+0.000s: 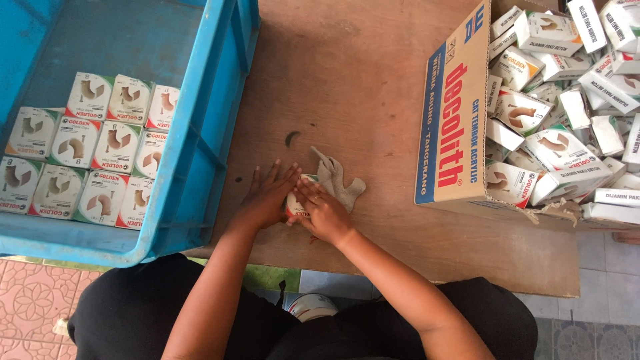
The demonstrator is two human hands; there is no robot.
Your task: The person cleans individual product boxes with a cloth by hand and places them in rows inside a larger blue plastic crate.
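Note:
My left hand [265, 198] and my right hand [322, 211] meet on a small white box [295, 201] that lies on the brown wooden tabletop [360, 80]. Both hands press around the box, which they mostly hide. A crumpled grey-beige cloth glove [338, 180] lies just beyond my right hand's fingers, touching the table.
A blue plastic crate [200, 153] at the left holds neat rows of small white boxes [87, 153]. A cardboard carton [457, 113] at the right is heaped with loose white boxes [560, 100]. Tiled floor [30, 300] shows below the table's near edge.

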